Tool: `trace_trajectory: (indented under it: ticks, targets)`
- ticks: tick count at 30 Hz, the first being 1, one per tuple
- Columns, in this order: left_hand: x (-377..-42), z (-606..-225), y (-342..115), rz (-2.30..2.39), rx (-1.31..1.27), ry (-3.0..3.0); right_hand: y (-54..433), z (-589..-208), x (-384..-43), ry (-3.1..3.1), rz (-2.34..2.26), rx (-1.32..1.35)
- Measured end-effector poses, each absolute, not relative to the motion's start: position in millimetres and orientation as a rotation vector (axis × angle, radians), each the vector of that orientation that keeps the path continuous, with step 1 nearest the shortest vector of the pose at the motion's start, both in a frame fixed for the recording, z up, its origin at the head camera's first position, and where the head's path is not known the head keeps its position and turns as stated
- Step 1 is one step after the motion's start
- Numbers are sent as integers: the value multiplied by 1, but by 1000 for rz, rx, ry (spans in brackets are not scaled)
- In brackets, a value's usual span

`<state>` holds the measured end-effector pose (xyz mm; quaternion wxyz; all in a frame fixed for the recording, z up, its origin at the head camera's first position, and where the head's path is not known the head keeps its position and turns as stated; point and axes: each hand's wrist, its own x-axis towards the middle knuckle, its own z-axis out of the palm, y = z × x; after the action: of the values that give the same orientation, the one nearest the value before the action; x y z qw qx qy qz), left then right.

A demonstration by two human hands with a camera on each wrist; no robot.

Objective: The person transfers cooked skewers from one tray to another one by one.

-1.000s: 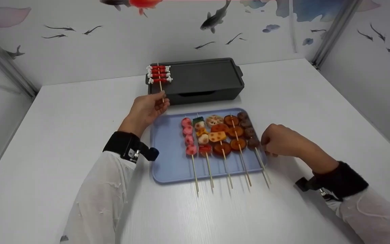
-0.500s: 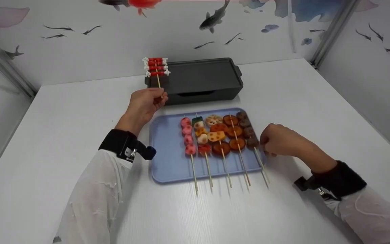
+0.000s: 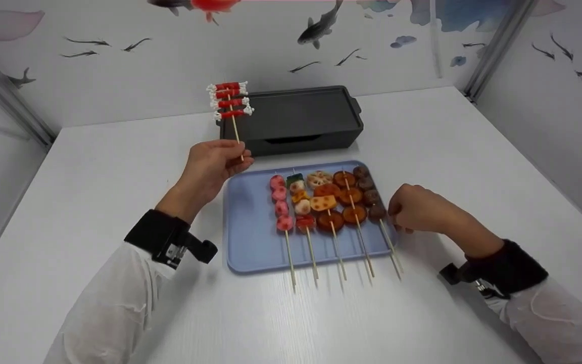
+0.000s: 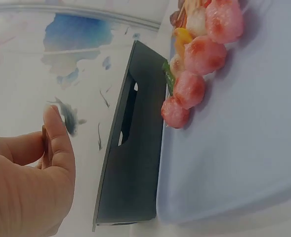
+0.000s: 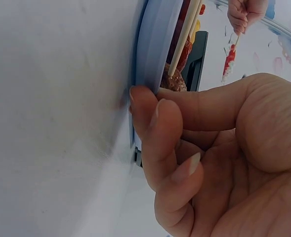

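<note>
The left hand (image 3: 210, 169) pinches the bare lower end of a thin wooden skewer threaded with red-and-white sausage-like pieces (image 3: 229, 100), thumb and fingers curled round the stick, and holds it upright in the air so that its loaded end stands just off the near-left corner of a dark grey rectangular grill box (image 3: 293, 119). The skewer touches neither the box nor the white table (image 3: 68, 167). The right hand (image 3: 420, 210) rests at the right edge of a pale blue rectangular plastic tray (image 3: 250, 242); in the right wrist view its curled fingertips (image 5: 150, 118) press against the tray's rim, with the thumb lying over them, so it appears to grip that edge. On the tray lie five more skewers side by side, sticks pointing toward the person and overhanging the near rim: one of pink round pieces (image 3: 281, 202), one of mixed vegetables (image 3: 301, 202), one with lotus root and yellow slices (image 3: 324, 199), one of orange-brown discs (image 3: 350, 197), and one of dark brown balls (image 3: 372, 194) nearest the right hand.
</note>
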<state>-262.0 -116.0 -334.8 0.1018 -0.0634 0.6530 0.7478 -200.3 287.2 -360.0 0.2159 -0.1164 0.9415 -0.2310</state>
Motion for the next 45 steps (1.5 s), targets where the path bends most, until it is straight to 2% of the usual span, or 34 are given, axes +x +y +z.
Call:
trace_trajectory:
  ticks: [17,29,36,45]
  targets:
    - [-176,-349,-131,2080,-66,1895,288,-363,-201,2614,-624,-300]
    - [-118,-381,-126,2022,-167,1727,285,-361,-201,2616,-601,-316]
    - [-105,-398,-122,2001,-143,1682,286,-363,-202,2610,-605,-313]
    - [-107,-408,-123,1980,-165,1679,286,-362,-202,2619,-596,-313]
